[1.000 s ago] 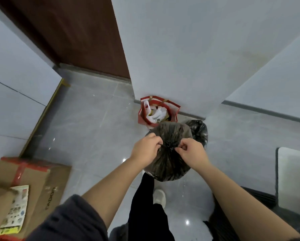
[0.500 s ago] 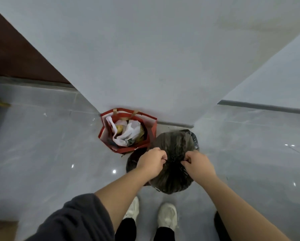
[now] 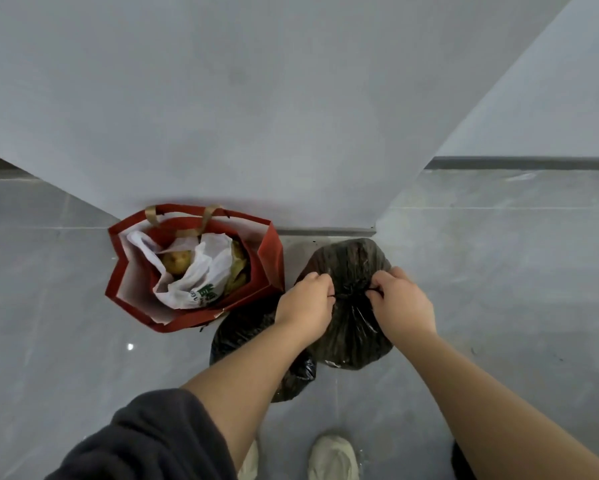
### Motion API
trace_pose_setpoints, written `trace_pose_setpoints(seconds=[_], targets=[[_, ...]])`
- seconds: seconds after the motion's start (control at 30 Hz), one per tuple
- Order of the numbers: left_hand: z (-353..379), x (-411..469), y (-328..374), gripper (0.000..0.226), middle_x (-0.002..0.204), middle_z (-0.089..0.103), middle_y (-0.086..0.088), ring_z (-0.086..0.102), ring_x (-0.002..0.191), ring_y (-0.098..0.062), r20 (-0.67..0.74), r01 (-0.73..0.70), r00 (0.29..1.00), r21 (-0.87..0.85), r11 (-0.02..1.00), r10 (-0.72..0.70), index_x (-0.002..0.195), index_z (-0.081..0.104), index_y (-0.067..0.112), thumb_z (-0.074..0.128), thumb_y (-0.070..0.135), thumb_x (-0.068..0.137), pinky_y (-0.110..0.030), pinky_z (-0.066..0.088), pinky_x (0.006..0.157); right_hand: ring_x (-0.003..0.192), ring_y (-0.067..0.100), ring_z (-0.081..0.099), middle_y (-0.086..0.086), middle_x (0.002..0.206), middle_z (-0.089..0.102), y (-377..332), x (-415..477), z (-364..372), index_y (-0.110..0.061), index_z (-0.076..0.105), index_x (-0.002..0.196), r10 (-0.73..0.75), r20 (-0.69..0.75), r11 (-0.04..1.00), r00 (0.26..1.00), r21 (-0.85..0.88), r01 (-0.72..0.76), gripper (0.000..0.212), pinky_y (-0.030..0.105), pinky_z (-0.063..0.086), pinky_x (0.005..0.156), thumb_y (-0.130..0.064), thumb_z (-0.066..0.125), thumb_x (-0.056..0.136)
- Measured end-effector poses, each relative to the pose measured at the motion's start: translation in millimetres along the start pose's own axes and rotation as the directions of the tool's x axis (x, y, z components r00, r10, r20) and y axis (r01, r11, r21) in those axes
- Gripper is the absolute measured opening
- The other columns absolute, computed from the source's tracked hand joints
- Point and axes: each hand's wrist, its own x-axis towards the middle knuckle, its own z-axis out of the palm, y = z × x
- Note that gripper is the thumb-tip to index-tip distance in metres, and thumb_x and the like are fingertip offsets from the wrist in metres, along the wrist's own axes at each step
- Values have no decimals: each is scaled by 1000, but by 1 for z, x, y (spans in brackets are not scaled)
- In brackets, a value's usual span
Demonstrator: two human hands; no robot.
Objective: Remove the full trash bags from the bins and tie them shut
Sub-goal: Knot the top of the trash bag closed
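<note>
Gripping the gathered neck of a dark trash bag point(image 3: 350, 327) from either side: left hand point(image 3: 305, 308) clenched on a black tie end, right hand point(image 3: 403, 301) clenched on the other, fingertips curled under and mostly hidden. Sat at the foot of a pale grey wall point(image 3: 256, 98), near its outer corner, over the grey tiled floor point(image 3: 499, 271); whether resting on the tiles or held just above them could not be told. Counted two dark bags in all: a second dark bag point(image 3: 242, 330) lay just beside and nearer the camera, partly covered by the left forearm. Stood one red paper bag point(image 3: 270, 251) to the left, open, against the wall, with two tan handles and a white plastic bag point(image 3: 208, 268) inside. Carried green print, too small and creased to read. Showed something yellowish within, possibly food scraps. Cut off at the bottom edge: one pale shoe point(image 3: 332, 457), a sliver of another, and a dark sleeve point(image 3: 145, 441).
</note>
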Motion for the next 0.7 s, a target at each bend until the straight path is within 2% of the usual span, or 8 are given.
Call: trace_pose_setpoints(seconds=[0.17,0.27,0.33,0.4,0.5,0.6,0.63,0.7], targets=[[30,23,-21,12,105,53,-1,53,97,-23,-29,-10,1000,45,999,12,101,54,18,48,27,94,-33,40,68,73,27,52,5,95,49,12,24,49,-9,59,89,33,-32,990,999,141,-29,9,33,44,61,-16,54,91],[49,36,-32,22,115,49,-3,47,109,-23,-8,18,1000,90,996,-17,113,54,20,49,29,93,-36,41,73,91,28,57,7,108,53,20,33,71,-8,62,105,13,-44,976,999,219,-3,17,34,49,79,-11,54,90],[58,41,-38,39,128,43,-4,43,118,-25,56,24,998,146,989,-33,131,44,22,49,30,93,-39,44,85,110,25,53,6,127,52,27,33,76,-11,56,124,-40,-12,964,999,261,41,35,24,39,92,-8,54,89],[63,42,-41,55,140,37,-5,37,128,-26,96,9,995,182,983,-26,144,27,22,48,30,93,-41,41,97,128,20,42,2,142,42,33,28,75,-16,45,136,-73,-15,961,997,268,74,49,25,33,102,-8,53,89],[66,32,-45,72,155,20,-4,17,143,-24,70,-28,997,224,974,13,150,8,24,48,37,92,-44,28,112,141,26,25,5,155,21,37,14,75,-26,30,145,31,-50,965,998,261,-17,63,43,34,110,-16,55,88],[70,25,-54,86,160,-3,-5,1,147,-30,82,0,996,254,967,-21,149,-7,30,49,54,88,-49,24,115,143,26,21,4,160,-1,26,5,80,-34,14,149,147,177,910,973,361,-203,78,40,32,109,-33,63,88],[73,25,-57,89,160,-8,-6,0,146,-32,89,-1,996,260,966,-22,148,-11,32,49,56,88,-49,26,114,143,27,22,4,160,-5,22,8,84,-34,12,150,123,211,912,970,360,-195,81,39,32,108,-32,64,87],[77,26,-62,89,159,-12,-7,0,146,-34,84,-17,996,289,957,-8,148,-14,34,49,56,88,-47,30,113,144,29,20,3,160,-9,17,21,91,-35,16,149,1,198,941,980,333,-68,79,39,33,109,-27,65,88]])
